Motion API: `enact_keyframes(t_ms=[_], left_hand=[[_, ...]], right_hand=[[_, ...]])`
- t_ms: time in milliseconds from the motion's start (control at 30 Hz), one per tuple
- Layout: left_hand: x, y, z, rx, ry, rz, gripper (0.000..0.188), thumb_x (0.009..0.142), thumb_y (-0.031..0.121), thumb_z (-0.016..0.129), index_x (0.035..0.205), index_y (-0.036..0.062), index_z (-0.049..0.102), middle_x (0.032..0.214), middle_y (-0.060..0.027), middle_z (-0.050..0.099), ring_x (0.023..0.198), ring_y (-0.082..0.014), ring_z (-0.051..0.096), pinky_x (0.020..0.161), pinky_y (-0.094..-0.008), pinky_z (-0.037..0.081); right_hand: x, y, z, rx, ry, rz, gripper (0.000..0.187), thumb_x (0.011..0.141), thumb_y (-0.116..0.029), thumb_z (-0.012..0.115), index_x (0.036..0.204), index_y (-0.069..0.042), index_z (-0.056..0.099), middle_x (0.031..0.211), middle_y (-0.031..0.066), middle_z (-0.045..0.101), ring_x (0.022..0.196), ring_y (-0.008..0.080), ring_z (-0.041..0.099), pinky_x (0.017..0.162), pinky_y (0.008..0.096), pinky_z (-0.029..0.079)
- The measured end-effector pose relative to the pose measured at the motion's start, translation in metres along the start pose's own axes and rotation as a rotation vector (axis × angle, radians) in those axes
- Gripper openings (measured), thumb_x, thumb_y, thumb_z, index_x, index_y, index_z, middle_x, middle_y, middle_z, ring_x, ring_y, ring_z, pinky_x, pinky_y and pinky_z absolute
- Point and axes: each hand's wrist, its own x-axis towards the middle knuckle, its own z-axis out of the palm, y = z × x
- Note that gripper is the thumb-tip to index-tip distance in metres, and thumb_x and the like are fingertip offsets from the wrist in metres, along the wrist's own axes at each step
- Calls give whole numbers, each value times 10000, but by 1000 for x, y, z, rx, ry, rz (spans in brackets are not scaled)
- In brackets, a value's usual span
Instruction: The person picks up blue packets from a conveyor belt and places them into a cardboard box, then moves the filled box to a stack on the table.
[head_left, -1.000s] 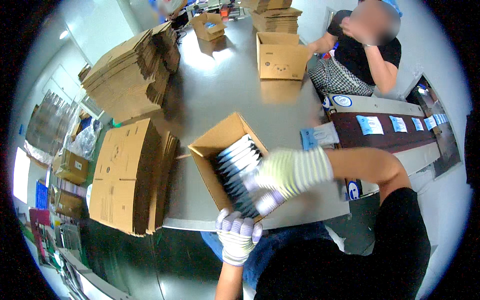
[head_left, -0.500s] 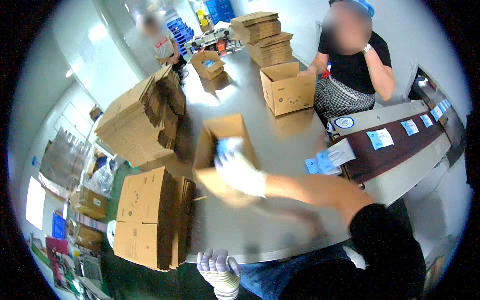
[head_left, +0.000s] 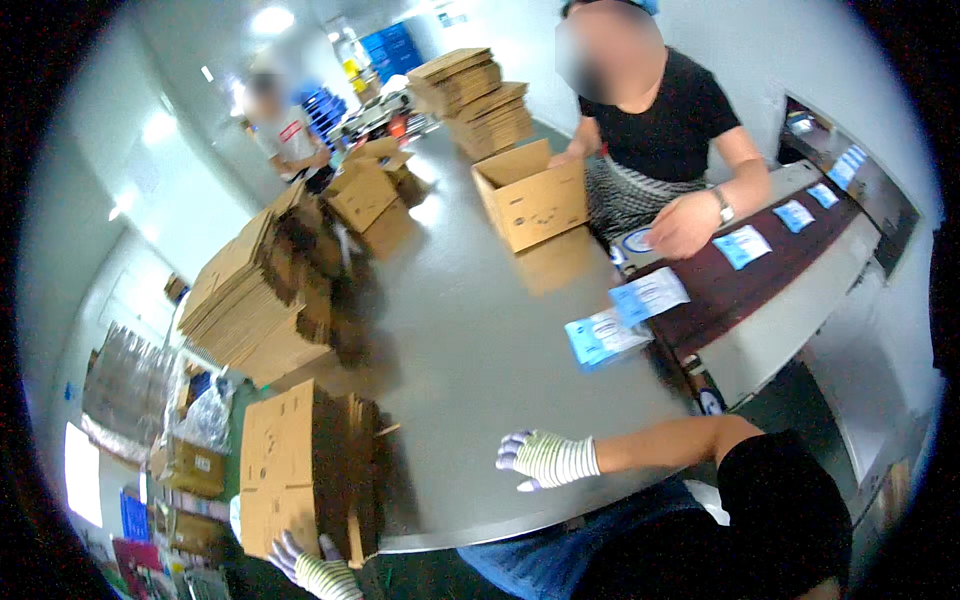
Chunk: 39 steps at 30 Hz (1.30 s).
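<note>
One grey table (head_left: 450,340) fills the middle, and a dark red conveyor belt (head_left: 725,300) meets it on the right. Two groups of flattened cartons stand on the left: a far stack (head_left: 240,300) and a near stack (head_left: 280,470), whose face carries small dark printing, too small to read. At the near right, the person's right forearm (head_left: 655,447) reaches leftward out of a black sleeve, almost level, by the table's near edge. The right hand (head_left: 550,460), in a striped glove, points left with its fingers a little apart and nothing visible in it; whether it touches the tabletop cannot be told. Low at the near left, the left hand (head_left: 318,572), gloved alike, spreads its fingers over the near stack's near end; whether they press on it cannot be told. Two blue-and-white packets (head_left: 650,295) overlap beside the belt's near end, their labels blurred.
</note>
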Motion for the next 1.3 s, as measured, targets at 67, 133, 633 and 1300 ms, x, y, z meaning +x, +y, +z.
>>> enact_keyframes(t_ms=[67,133,633,1300], left_hand=[[2,-12,11,-46,-17,44,564,795,380,675,1212,28,534,1220,-196,548,1145,-387,483,985,-473,372],[2,-14,8,-72,-23,58,503,783,329,697,1175,43,565,1163,-158,589,1079,-351,527,907,-451,420],[-42,65,-161,-840,645,247,209,879,156,647,936,-46,646,874,-165,674,720,-265,633,642,-343,510],[-59,97,-165,-1744,-184,184,191,923,158,515,983,-13,574,895,-168,652,820,-258,615,755,-356,495]], right_hand=[[-21,-6,1,65,30,23,556,813,-362,623,1249,-44,489,1292,178,471,1251,341,406,1038,469,344],[-34,-3,20,117,67,39,516,805,-345,629,1210,-50,508,1286,162,473,1238,334,416,1021,462,358],[-43,-2,-24,574,166,252,541,839,-436,616,1235,-79,525,1224,199,549,1087,390,533,926,476,427],[-99,17,-163,1237,1218,120,319,858,-276,625,1089,-74,538,996,34,579,938,135,539,866,289,432]])
